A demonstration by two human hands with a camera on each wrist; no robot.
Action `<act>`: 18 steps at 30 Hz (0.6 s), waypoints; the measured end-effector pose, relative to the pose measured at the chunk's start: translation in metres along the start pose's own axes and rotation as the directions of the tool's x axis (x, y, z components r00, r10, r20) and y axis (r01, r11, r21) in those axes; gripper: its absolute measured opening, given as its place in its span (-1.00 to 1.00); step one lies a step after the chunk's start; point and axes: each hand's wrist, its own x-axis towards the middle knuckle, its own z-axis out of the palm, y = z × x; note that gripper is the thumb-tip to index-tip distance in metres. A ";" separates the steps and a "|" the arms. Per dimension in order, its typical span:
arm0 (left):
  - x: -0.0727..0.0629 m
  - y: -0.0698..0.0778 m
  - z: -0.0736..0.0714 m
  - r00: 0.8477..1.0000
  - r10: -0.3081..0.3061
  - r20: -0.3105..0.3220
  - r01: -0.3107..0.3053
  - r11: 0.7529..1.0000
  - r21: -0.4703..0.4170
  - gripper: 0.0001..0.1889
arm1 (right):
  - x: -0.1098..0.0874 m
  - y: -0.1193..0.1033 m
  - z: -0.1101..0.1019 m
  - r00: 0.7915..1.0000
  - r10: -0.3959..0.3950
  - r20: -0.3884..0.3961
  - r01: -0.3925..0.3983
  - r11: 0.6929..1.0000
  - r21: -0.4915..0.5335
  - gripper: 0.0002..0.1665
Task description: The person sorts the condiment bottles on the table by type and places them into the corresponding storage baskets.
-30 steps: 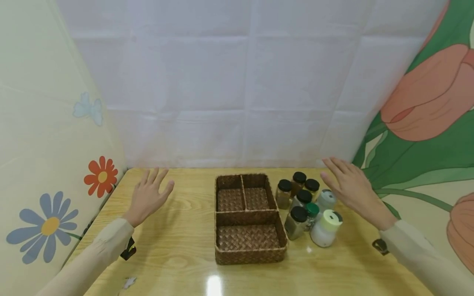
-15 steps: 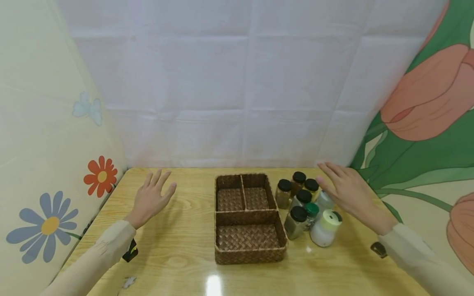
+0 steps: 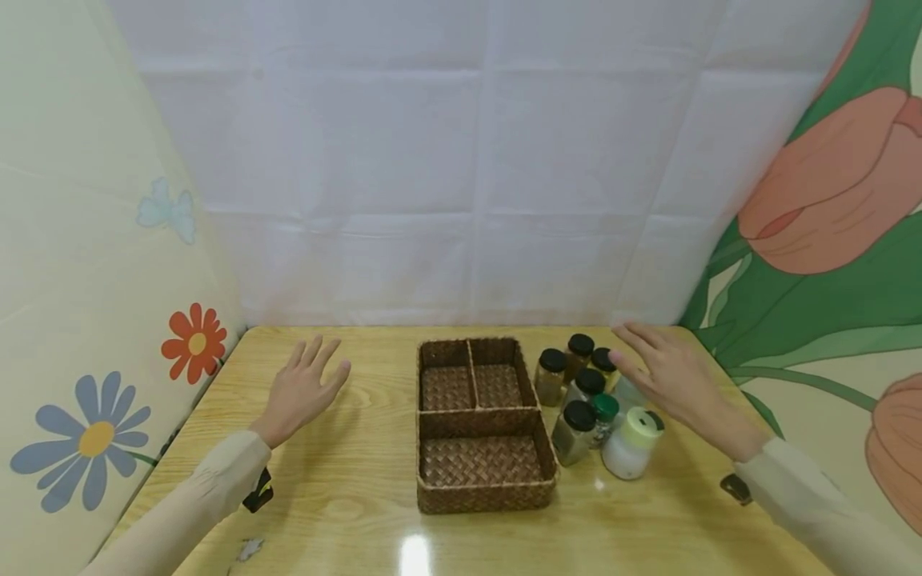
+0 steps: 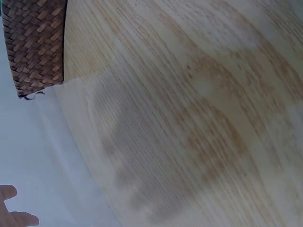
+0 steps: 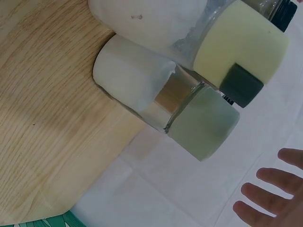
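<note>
My left hand (image 3: 302,396) hovers over the left side of the table, fingers spread, holding nothing. A brown woven basket (image 3: 486,500) with three compartments stands in the middle, nothing in it. To its right is a tight group of jars: several have black caps, like the front jar (image 3: 573,436), and one wears a green cap (image 3: 605,408). A white-filled jar with a pale yellow lid (image 3: 634,448) stands nearest me. My right hand (image 3: 677,388) is extended beside the group, partly covering another white-filled jar, whose pale green lid (image 5: 206,123) shows in the right wrist view.
The wooden table (image 3: 346,512) ends at a white cloth backdrop (image 3: 374,160). Flower-printed panels flank it, one on the left (image 3: 72,280) and one on the right (image 3: 814,304). A small torn patch (image 3: 250,550) marks the table's front left.
Both hands have drifted inward: the left slightly right and the right leftward, now overlapping more of the pale-lidded jar. Basket and jars stay put.
</note>
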 end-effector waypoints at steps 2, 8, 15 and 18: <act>0.000 0.002 0.001 1.000 0.004 -0.003 -0.004 1.000 -0.001 -0.27 | 0.000 -0.001 -0.001 1.000 0.009 0.018 -0.009 1.000 -0.008 -0.34; -0.001 0.003 0.003 1.000 0.005 -0.014 -0.005 1.000 -0.003 -0.30 | -0.001 -0.005 -0.002 0.998 0.006 0.057 -0.004 1.000 -0.027 -0.33; -0.001 0.004 0.003 1.000 -0.004 -0.013 0.003 1.000 -0.013 -0.29 | -0.001 -0.010 -0.004 0.997 -0.022 0.071 0.024 0.999 -0.038 -0.33; 0.000 0.004 0.003 1.000 0.002 -0.002 -0.003 1.000 -0.022 -0.28 | -0.001 -0.012 -0.004 0.998 -0.040 0.056 0.042 0.999 -0.034 -0.35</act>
